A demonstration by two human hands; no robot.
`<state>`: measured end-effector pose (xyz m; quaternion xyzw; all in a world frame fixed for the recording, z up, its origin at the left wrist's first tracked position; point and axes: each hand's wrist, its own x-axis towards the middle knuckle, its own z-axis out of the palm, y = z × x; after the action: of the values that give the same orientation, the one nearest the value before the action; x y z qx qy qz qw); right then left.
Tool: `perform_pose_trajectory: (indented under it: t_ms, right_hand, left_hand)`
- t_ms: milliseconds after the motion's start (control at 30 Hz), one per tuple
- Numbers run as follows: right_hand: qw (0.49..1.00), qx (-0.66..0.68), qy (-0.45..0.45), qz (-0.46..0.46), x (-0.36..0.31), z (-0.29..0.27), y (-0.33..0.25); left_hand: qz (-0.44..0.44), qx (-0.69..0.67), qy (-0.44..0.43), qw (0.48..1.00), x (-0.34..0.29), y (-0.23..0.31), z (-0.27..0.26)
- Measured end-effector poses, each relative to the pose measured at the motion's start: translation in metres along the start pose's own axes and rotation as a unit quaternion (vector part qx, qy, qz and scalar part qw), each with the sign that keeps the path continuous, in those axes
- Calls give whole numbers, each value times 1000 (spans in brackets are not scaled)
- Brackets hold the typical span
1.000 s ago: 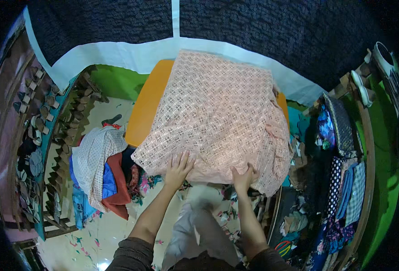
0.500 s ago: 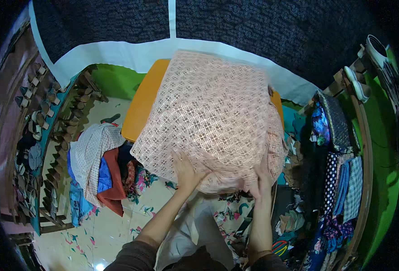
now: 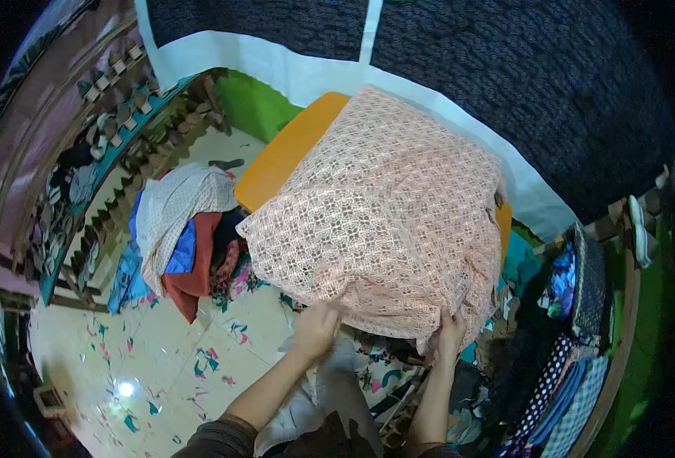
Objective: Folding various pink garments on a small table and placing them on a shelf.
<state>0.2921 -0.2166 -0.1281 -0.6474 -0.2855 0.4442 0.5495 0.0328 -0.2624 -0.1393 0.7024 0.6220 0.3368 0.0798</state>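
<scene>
Dark curtain: hanging across the far side; its white border is running along the bottom, just behind the table.
Tiled floor: showing mostly at lower left, catching one bright light spot.
Pink lace fabric: lying spread over the table at centre, covering most of it; near edge is overhanging, with folds bunching along the near side and near right corner.
Teal-edged rack: standing at left, carrying rows of small shoe-shaped pieces, too small to tell exactly.
Orange tabletop: showing bare along the left, plus a sliver on the right.
Garment heap: sitting just left of the table; pale dotted cloth is lying on top, blue and rust-red pieces are poking out below.
Folded fabrics: standing side by side at lower right; polka-dot fabric and checked fabric are flanking a blue one.
Left hand: curling closed at the near hem, clenching lace; fingertips are blurring.
Right hand: pinching the near edge toward the right corner, thumb opposing fingers.
White shoe: resting at far right.
Scraps: littering the floor, pink and green.
</scene>
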Motion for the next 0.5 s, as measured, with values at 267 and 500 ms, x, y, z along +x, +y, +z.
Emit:
perform_pose_trajectory:
  t_ms: [267, 500]
  right_hand:
    - [909, -288, -48, -298, 33, 79, -57]
    - [705, -390, -291, -516, 6, 234, -76]
  left_hand:
    - [-116, 138, 147, 973, 68, -64, -43]
    - [-228, 167, 96, 954, 84, -119, -29]
